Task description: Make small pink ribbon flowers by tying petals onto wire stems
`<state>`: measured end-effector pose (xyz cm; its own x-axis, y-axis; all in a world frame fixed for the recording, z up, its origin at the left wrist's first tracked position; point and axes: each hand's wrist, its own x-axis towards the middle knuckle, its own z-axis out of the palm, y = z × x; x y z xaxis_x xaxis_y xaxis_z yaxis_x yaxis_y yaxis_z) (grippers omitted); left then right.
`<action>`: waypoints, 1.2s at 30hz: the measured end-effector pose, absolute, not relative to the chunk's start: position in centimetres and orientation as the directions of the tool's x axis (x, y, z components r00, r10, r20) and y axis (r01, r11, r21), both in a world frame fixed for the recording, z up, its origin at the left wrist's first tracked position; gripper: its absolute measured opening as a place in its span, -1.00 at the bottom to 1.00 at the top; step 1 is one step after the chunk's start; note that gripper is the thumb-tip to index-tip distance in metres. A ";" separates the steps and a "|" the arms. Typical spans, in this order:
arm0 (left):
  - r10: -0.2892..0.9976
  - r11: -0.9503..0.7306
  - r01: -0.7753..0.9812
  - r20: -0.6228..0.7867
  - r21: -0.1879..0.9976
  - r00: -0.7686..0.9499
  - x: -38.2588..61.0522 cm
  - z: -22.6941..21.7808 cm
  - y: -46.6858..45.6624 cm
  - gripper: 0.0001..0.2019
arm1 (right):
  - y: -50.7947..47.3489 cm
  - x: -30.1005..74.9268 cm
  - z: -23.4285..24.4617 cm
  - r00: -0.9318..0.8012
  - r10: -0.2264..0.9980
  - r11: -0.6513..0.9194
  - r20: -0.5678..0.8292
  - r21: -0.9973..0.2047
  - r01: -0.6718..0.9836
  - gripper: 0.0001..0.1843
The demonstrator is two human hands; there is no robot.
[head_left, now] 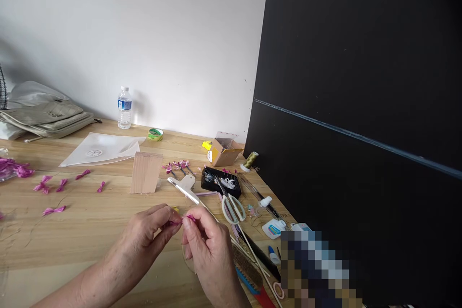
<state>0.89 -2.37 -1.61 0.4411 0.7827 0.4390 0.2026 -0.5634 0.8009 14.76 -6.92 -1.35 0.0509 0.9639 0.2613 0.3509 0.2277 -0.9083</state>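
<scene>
Wooden table (pixel 90 231) carrying, by descending size: black board (pixel 361 106) at right; folded bags (pixel 46 118); wood block (pixel 145 172); scissors (pixel 233 207). Finished pink pieces (pixel 43 185) lie scattered at left, more beside the block; work appears partly complete. Left hand (pixel 147 236) and right hand (pixel 207 245) meet above the table's near edge, each grip pinched closed on one small pink piece (pixel 189 219).

Light wood table (pixel 90 231) has white scissors (pixel 233 209) just right of the hands, a wooden block (pixel 145 173) beyond them, pink bows (pixel 54 210) scattered off left.
</scene>
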 end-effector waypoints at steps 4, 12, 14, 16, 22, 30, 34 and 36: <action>0.778 -0.572 0.240 0.425 0.785 0.463 0.9 -1.5 -2.6 -0.84 | -6.9 14.7 -1.3 0.073 0.979 0.168 0.193 -0.952 0.256 -0.68; 0.739 -0.635 0.281 0.460 0.720 0.492 0.7 -2.1 -2.5 -0.83 | -7.1 14.8 -1.4 0.100 0.987 0.116 0.129 -0.985 0.128 -0.65; 0.714 -0.673 0.284 0.499 0.683 0.492 0.7 -2.2 -2.6 -0.82 | -7.2 14.9 -1.3 0.088 0.986 0.123 0.142 -0.974 0.189 -0.68; 0.699 -0.695 0.299 0.517 0.654 0.494 0.7 -2.3 -2.7 -0.82 | -7.2 14.9 -1.2 0.060 0.981 0.160 0.183 -0.950 0.269 -0.71; 0.710 -0.680 0.330 0.475 0.654 0.520 0.6 -2.3 -2.8 -0.80 | -7.0 14.7 -1.2 0.052 0.976 0.186 0.210 -0.937 0.296 -0.69; 0.767 -0.549 0.277 0.342 0.789 0.543 0.5 -2.3 -2.4 -0.82 | -6.9 14.9 -1.3 0.085 0.974 0.177 0.209 -0.942 0.285 -0.75; 0.834 -0.368 0.224 0.214 0.902 0.509 0.0 -2.0 -2.2 -0.79 | -6.9 15.1 -1.0 0.043 0.965 0.227 0.259 -0.907 0.354 -0.73; 0.841 -0.298 0.201 0.158 0.933 0.517 -0.1 -1.6 -2.2 -0.75 | -6.9 15.2 -0.9 0.010 0.965 0.239 0.260 -0.900 0.364 -0.73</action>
<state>-0.08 -2.16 -1.63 0.5171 0.8413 0.1575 0.2007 -0.2980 0.9332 15.19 -6.94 -0.93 0.0096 0.9655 0.2603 0.3636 0.2392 -0.9003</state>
